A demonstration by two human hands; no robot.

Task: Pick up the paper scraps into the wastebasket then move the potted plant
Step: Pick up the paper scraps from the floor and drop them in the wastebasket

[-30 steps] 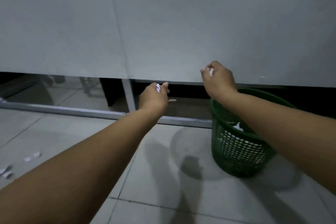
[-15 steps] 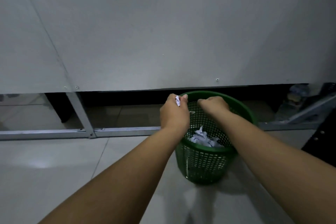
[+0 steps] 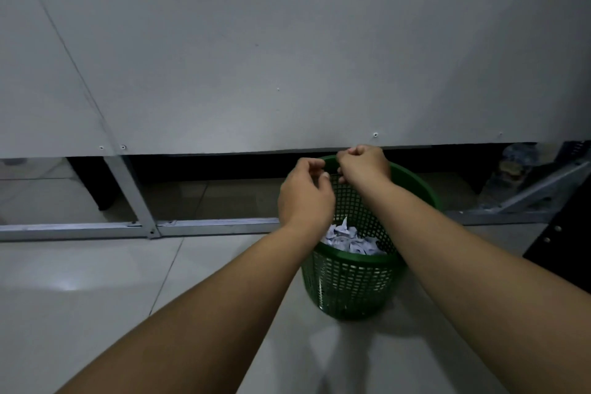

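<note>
A green mesh wastebasket (image 3: 422, 189) stands on the tiled floor beside the grey panel wall, with white paper scraps (image 3: 348, 238) piled inside. Both my hands are above its far rim. My left hand (image 3: 305, 198) hangs over the left side of the opening, fingers loosely curled, thumb and forefinger slightly apart, and no paper shows in it. Just right of it, my right hand (image 3: 364, 165) is curled into a fist with no scrap visible. No potted plant is in view.
A grey panel wall (image 3: 287, 57) fills the upper view, with a dark gap under it. A metal rail (image 3: 208, 225) runs along the floor and a slanted post (image 3: 128, 189) rises from it. Dark clutter (image 3: 518, 169) and a black panel (image 3: 559, 227) sit at right.
The view swung right and closer to the basket. Both hands came over its opening. The white scraps seen between the fingers earlier no longer show.
</note>
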